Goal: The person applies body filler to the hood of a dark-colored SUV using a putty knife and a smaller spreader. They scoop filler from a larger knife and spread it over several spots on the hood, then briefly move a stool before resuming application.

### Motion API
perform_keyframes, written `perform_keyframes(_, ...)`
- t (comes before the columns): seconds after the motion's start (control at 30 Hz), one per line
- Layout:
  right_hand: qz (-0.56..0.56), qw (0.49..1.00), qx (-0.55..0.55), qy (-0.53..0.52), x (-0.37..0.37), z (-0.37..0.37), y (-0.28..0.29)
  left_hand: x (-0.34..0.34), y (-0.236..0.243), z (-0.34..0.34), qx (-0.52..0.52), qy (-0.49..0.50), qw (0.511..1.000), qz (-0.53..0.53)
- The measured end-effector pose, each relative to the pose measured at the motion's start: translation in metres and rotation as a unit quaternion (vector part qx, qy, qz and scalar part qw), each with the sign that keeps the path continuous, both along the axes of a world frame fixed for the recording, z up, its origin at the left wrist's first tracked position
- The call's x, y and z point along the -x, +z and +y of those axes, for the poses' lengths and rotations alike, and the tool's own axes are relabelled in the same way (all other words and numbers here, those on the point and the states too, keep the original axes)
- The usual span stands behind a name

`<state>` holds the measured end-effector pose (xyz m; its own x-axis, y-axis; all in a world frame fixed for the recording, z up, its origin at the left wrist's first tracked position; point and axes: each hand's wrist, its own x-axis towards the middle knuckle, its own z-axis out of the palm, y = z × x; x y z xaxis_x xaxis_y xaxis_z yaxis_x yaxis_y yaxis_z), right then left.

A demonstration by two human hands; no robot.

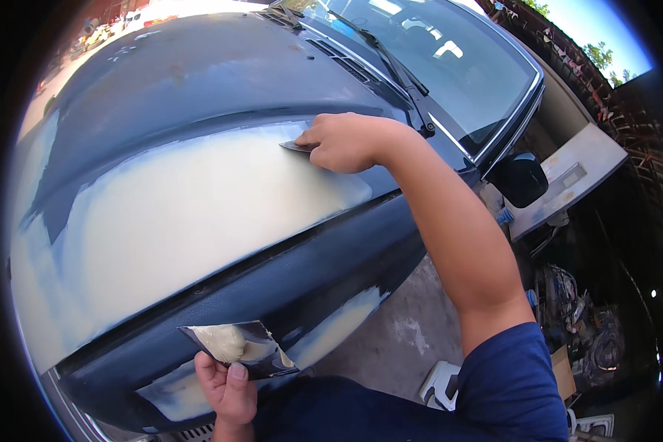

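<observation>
A dark car hood (pixel 199 70) carries a broad patch of smooth cream-coloured body filler (pixel 184 206), with thin bluish edges. At the upper right end of this patch, my right hand (pixel 350 144) grips a thin putty knife (pixel 296 146). The blade lies low against the hood, and the fingers hide the rest of it. Near the fender, my left hand (pixel 230 390) pinches the lower edge of a dark flat mixing board (pixel 264 359) between thumb and fingers. A lump of cream filler (pixel 225 342) sits on that board.
The windshield (pixel 457 74), a wiper (pixel 394 66) and a black side mirror (pixel 519 180) stand beyond my right arm. More filler (pixel 339 328) marks the fender. A white panel (pixel 571 180), a white stool (pixel 442 383) and jumbled parts (pixel 589 324) are at the right.
</observation>
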<state>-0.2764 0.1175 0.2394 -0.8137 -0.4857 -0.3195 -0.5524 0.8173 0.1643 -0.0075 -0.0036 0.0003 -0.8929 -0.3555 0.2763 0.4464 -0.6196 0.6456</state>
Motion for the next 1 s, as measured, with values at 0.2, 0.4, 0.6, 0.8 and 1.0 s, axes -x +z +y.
perform_keyframes(0.2, 0.003, 0.999, 0.038, 0.016, -0.044, 0.042, -0.008, -0.001, -0.001, 0.0, 0.011, 0.011, 1.0, 0.001)
perform_keyframes(0.4, 0.03, 0.996, 0.068, 0.051, -0.073, 0.076, -0.016, 0.002, 0.003, 0.003, 0.01, 0.024, 1.0, 0.0)
perform_keyframes(0.6, 0.056, 0.99, 0.097, 0.09, -0.087, 0.102, -0.028, 0.003, 0.005, 0.004, -0.001, 0.032, 0.999, 0.027)
perform_keyframes(0.8, 0.127, 0.98, 0.11, 0.108, -0.106, 0.127, -0.028, 0.007, 0.023, 0.013, -0.042, 0.046, 0.997, 0.042)
perform_keyframes(1.0, 0.036, 0.862, 0.452, 0.226, -0.16, 0.121, -0.03, 0.024, 0.069, 0.044, -0.062, 0.035, 0.997, 0.029)
